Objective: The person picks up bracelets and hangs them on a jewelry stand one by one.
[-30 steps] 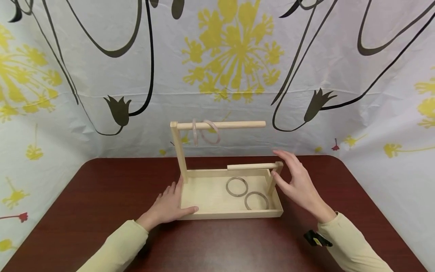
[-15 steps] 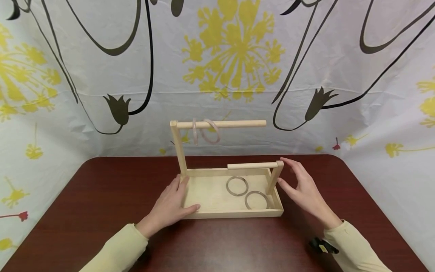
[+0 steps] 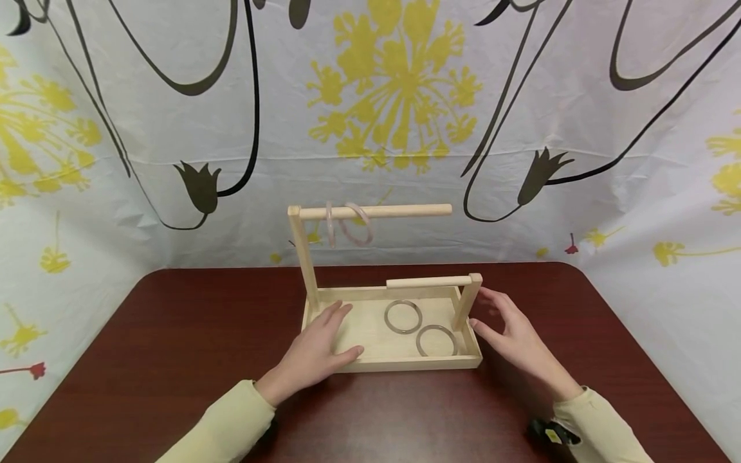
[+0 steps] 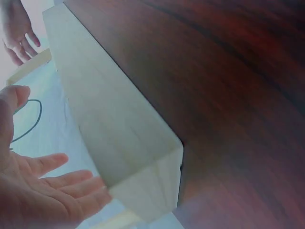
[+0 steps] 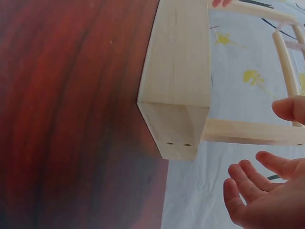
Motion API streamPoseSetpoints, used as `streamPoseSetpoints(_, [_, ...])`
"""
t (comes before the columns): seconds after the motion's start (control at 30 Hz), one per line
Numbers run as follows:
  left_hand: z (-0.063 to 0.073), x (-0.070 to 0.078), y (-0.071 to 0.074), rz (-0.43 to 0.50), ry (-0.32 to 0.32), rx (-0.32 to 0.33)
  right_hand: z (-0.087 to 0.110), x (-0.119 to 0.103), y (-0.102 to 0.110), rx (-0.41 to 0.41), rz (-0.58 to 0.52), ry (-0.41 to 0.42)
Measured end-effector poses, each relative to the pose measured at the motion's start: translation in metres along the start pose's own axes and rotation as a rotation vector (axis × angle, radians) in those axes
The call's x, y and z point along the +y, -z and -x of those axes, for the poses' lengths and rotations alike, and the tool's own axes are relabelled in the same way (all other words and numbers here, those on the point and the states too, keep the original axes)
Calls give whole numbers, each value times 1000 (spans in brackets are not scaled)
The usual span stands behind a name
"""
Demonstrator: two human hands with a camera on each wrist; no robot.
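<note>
A wooden bangle stand has a shallow tray (image 3: 405,365), a tall rod (image 3: 405,211) on the left post and a lower rod (image 3: 428,282) on the right post. Two pale pink bangles hang on the tall rod, one (image 3: 330,225) near the post and one tilted bangle (image 3: 371,230) beside it. Two greyish bangles lie flat in the tray, one bangle (image 3: 386,318) farther back, another bangle (image 3: 418,342) near the front right corner. My left hand (image 3: 312,354) is over the tray's left end, fingers spread, holding nothing. My right hand (image 3: 521,341), loosely bent and holding nothing, is beside the right post.
The dark red-brown table (image 3: 191,334) extends around the stand. Behind it hangs a white cloth (image 3: 266,128) with yellow and dark flower prints. A black strap (image 3: 552,432) shows at the right sleeve.
My left hand has come off the tray's left side and moved right, over the tray. My right hand has moved down and slightly right from the low post's top. The bangles stay put.
</note>
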State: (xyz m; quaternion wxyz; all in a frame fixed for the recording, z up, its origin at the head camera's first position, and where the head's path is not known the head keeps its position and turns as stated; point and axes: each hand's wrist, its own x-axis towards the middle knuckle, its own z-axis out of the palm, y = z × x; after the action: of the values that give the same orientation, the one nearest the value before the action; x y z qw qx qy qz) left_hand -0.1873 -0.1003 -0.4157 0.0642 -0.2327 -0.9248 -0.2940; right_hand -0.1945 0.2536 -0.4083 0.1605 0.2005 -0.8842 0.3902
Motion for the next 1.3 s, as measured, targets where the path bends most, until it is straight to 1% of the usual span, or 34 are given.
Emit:
streamPoseSetpoints(0.13, [-7, 2, -6, 35, -10, -13, 4, 2, -3, -41, 3, -13])
streamPoseSetpoints(0.37, [-22, 3, -16, 100, -20, -16, 11, 3, -7, -126, -11, -23])
streamPoseSetpoints(0.57, [-33, 5, -24, 132, -26, -55, 14, 7, -10, -206, -25, -75])
streamPoseSetpoints(0.77, [-47, 14, -27, 118, -15, -82, 13, 9, -10, -314, -40, -143])
streamPoseSetpoints(0.9, [-56, 21, -28, 99, -10, -121, 13, 11, -9, -381, -63, -198])
streamPoseSetpoints(1.0, [-61, 25, -30, 80, -6, -156, 13, 13, -10, -413, -66, -231])
streamPoseSetpoints(1.17, [-69, 29, -35, 60, -24, -187, 13, 14, -11, -457, -25, -262])
streamPoseSetpoints(1.3, [-74, 29, -40, 52, -34, -193, 13, 13, -12, -495, 56, -269])
